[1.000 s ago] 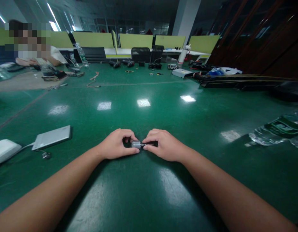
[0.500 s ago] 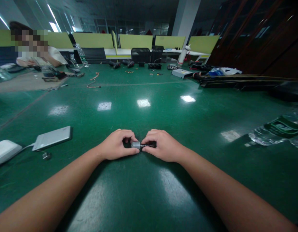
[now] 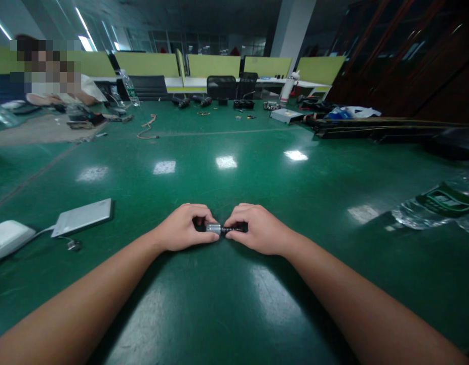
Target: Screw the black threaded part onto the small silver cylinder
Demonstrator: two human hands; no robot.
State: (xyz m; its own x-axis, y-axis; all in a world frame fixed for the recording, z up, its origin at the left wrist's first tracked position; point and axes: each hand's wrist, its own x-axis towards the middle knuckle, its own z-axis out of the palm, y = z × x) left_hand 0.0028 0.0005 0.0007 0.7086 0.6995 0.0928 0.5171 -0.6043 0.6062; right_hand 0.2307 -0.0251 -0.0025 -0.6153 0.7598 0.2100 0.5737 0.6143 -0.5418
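My left hand (image 3: 186, 227) is closed, thumb and fingers pinching a small silver metal cylinder (image 3: 213, 228) just above the green table (image 3: 234, 187). From the cylinder's right end a thin dark ridged rod (image 3: 224, 229), like a screw or a spring, runs sideways. My right hand (image 3: 257, 229) has its thumb and fingertips closed around that rod. A narrow gap separates the two hands, and the rod shows in it. The rod's far right end is partly hidden by my right fingers.
On the left lie a flat silver box (image 3: 82, 218) and a white device (image 3: 10, 238) with a cable. A water bottle (image 3: 432, 205) lies at the right. Black bars (image 3: 356, 126) and tools (image 3: 181, 101) are farther back. Another person (image 3: 86, 91) sits at the far left.
My right hand has shifted very slightly to the right, and a bit more of the dark rod shows beside the cylinder. My left hand has stayed almost still.
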